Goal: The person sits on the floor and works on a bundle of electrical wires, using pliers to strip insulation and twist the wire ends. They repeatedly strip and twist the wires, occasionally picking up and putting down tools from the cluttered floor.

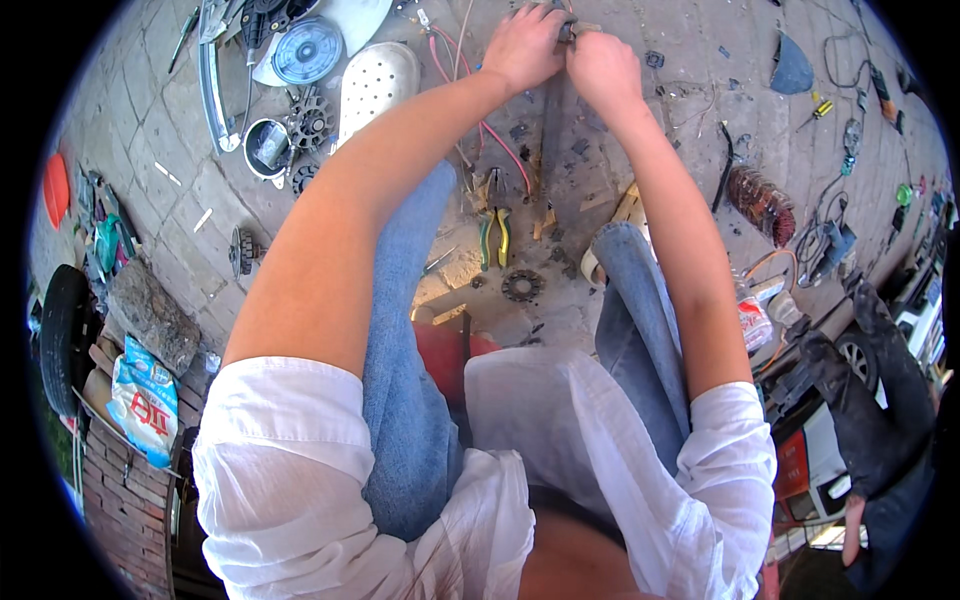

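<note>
Both arms reach forward, and the hands come together at the top of the view. My left hand is closed, its fingers curled around a small grey part. Beside it my right hand is also closed, with its thumb side against the left fingers. The hands mostly hide what they grip. Below them a long dark bar lies on the paving. Pliers with green and yellow handles rest between my knees, near a dark toothed ring. A white clog with holes is on my left foot.
At the upper left are a blue round disc, a white metal cup and black gears. A reddish-brown coil, a yellow screwdriver and cables are on the right. A stone and a blue-white bag sit left.
</note>
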